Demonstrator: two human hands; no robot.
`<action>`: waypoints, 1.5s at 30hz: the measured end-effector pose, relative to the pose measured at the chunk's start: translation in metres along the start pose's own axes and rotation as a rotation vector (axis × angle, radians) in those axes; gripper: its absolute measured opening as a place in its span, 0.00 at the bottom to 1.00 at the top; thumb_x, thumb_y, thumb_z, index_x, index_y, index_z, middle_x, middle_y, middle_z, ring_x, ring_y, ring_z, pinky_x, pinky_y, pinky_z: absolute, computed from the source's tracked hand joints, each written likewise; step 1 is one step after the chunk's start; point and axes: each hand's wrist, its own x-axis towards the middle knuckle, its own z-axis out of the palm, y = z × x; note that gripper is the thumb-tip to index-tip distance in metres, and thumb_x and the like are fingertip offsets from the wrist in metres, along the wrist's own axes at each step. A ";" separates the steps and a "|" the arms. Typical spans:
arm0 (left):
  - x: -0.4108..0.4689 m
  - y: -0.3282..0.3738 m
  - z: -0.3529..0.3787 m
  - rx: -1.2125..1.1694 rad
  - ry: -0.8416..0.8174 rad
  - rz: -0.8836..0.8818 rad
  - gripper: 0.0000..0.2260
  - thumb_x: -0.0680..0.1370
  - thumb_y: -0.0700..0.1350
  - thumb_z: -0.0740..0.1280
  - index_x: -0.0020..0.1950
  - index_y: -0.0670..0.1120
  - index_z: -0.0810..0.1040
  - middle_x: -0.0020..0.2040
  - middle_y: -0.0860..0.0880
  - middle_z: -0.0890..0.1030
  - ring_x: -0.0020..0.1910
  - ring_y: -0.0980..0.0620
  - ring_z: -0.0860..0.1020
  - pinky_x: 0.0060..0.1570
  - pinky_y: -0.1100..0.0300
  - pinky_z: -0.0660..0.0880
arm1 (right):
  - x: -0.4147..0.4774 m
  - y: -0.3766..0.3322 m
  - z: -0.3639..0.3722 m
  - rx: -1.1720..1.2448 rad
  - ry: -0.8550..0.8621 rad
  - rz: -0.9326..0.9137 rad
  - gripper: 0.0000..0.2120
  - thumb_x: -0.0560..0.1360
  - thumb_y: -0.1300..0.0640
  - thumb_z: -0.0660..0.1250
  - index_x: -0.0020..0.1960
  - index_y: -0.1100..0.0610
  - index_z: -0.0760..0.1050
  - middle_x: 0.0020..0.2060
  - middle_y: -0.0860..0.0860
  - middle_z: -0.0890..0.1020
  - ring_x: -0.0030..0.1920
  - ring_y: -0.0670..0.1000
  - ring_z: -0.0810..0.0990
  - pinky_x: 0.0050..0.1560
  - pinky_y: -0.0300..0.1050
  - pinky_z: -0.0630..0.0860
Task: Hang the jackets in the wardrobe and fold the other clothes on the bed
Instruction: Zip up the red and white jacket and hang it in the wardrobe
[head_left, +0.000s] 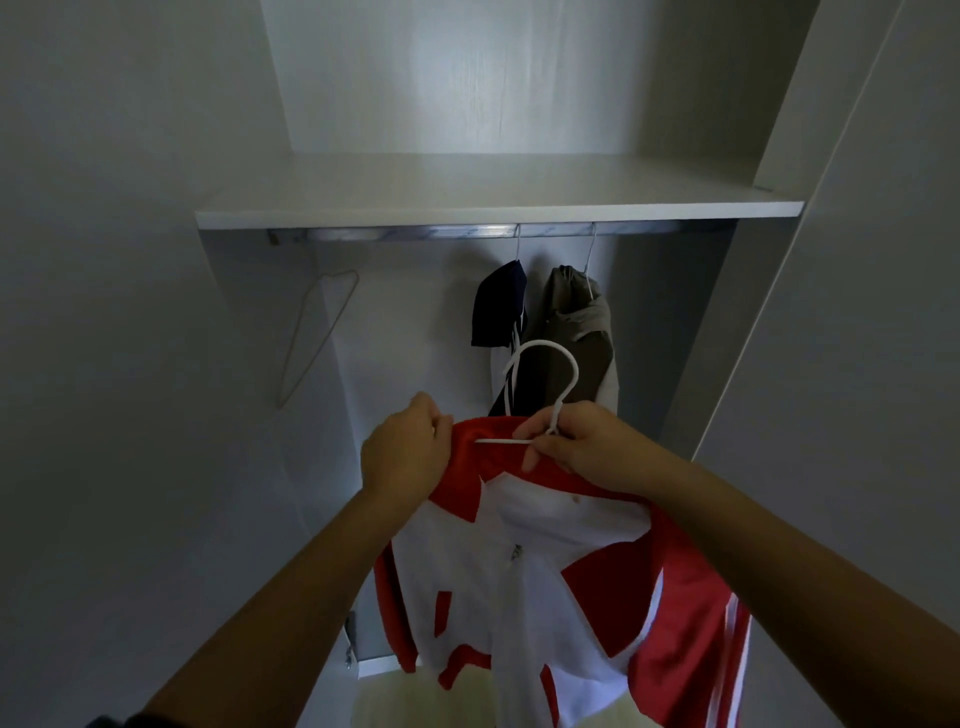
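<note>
Dark jacket (498, 306) and olive jacket (576, 312) hang on the rail's (415, 232) right half; left hand (402, 452) grips red-white jacket (545, 571) collar, right hand (582, 441) pinches its white hanger (550, 364), not yet hooked.

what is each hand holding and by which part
The left hand grips the red and white jacket at its collar; the right hand pinches the white hanger at its neck.

A: Left hand (405, 452)?
B: Up in the middle, curled tight round the collar of the jacket (680, 613).
A: Right hand (589, 444)?
B: Just to the right of it, pinching the hanger (557, 418) low on its neck.
A: Arms?
B: Both bare, stretched up and away, one from the near left corner, one from the near right, close together at the wrists.
</note>
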 end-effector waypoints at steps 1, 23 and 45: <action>0.002 -0.005 0.001 0.022 0.036 0.100 0.11 0.81 0.51 0.59 0.45 0.47 0.74 0.37 0.53 0.73 0.37 0.53 0.73 0.36 0.59 0.68 | 0.003 0.002 -0.002 0.001 0.004 -0.001 0.10 0.79 0.65 0.60 0.53 0.57 0.80 0.37 0.40 0.82 0.31 0.35 0.75 0.35 0.25 0.69; 0.136 -0.122 0.092 -0.052 -0.412 -0.044 0.18 0.80 0.46 0.63 0.70 0.46 0.68 0.67 0.47 0.74 0.65 0.50 0.73 0.57 0.67 0.66 | 0.248 0.045 0.027 0.490 -0.076 0.381 0.07 0.79 0.64 0.62 0.52 0.69 0.74 0.45 0.61 0.82 0.26 0.46 0.81 0.27 0.36 0.77; 0.319 -0.133 0.138 -0.712 -0.231 -0.473 0.14 0.80 0.39 0.62 0.66 0.40 0.73 0.51 0.42 0.80 0.47 0.48 0.79 0.44 0.60 0.76 | 0.465 0.049 -0.019 0.323 0.307 0.265 0.09 0.77 0.65 0.62 0.52 0.72 0.75 0.34 0.57 0.83 0.25 0.49 0.77 0.20 0.37 0.68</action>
